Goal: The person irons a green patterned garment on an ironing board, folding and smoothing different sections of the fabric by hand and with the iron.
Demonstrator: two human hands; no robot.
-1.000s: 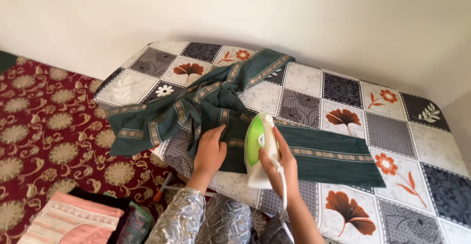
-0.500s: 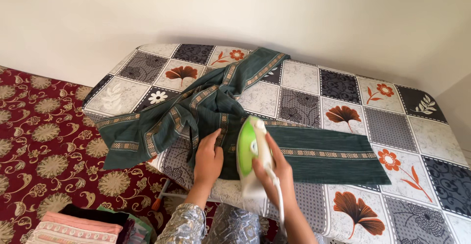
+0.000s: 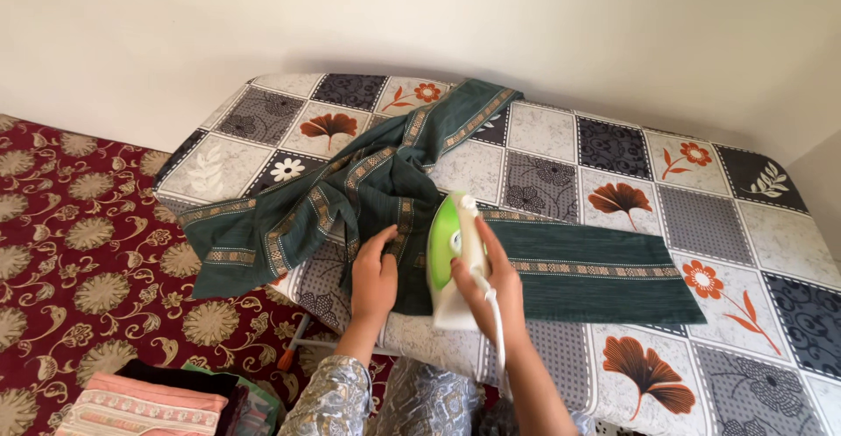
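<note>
Your right hand [image 3: 487, 280] closes around the handle of the green-and-white iron [image 3: 452, 259], which has slid a little to the left over the last second and now sits at the bunched end of the dark green cloth [image 3: 412, 204], beside your left hand [image 3: 376, 271]. The pressed strip to the right lies flat on the patchwork-covered board [image 3: 613, 151]; the crumpled part, draped over the board's left edge, is what the iron now meets. Your left hand lies open, palm down, fingers spread on the fabric just left of the iron, pinning it. The white cord [image 3: 498, 331] trails down your right forearm. A red patterned carpet [image 3: 79, 252] lies below.
</note>
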